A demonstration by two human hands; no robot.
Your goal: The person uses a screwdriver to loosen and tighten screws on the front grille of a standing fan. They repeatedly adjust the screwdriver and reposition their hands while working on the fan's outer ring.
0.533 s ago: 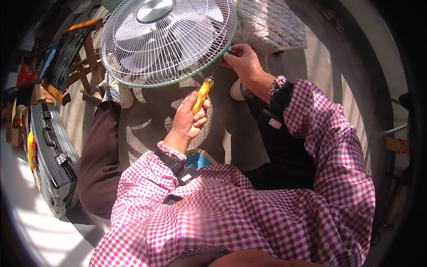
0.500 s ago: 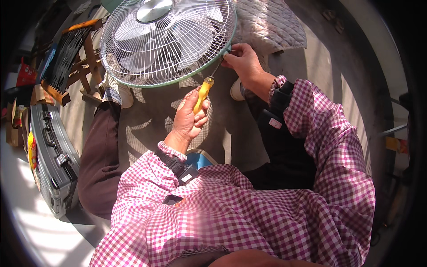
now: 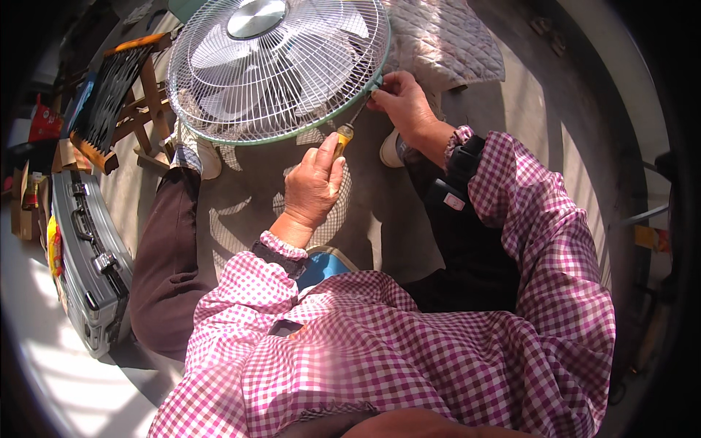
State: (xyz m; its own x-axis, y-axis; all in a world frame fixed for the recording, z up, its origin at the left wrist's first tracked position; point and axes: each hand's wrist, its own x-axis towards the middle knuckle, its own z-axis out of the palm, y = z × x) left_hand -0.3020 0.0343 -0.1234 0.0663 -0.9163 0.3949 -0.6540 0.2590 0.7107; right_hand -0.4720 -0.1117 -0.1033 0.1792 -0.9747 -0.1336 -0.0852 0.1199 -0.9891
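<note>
Pointing up and to the right through the middle of the head view, the yellow-handled screwdriver (image 3: 342, 137) is the thing to watch. Its long axis runs from the left hand (image 3: 314, 182) at frame centre toward the right hand (image 3: 409, 109), a bit higher and further right. The thin metal shaft (image 3: 358, 114) sticks out past the left fingers and reaches the lower-right edge of the fan (image 3: 281, 69), right about where the right fingertips are. Can't make out exactly where the tip sits, sorry.

The fan fills the upper middle of the frame, wire grille facing the camera, so it's up from the left hand and up-left of the right. Right hand is definitely nearer: it's touching the green rim (image 3: 321, 124), while the left stays below it, apart.

As for pose, the left grip is wrapped round the screwdriver handle, back of the hand up, forefinger laid along the handle, forearm coming up from the lower left. The right arm swings in from the right side, wrist bent so the hand points up-left, thumb and forefinger pinched on the rim. Whether there's some small part between them, I can't tell.
</note>
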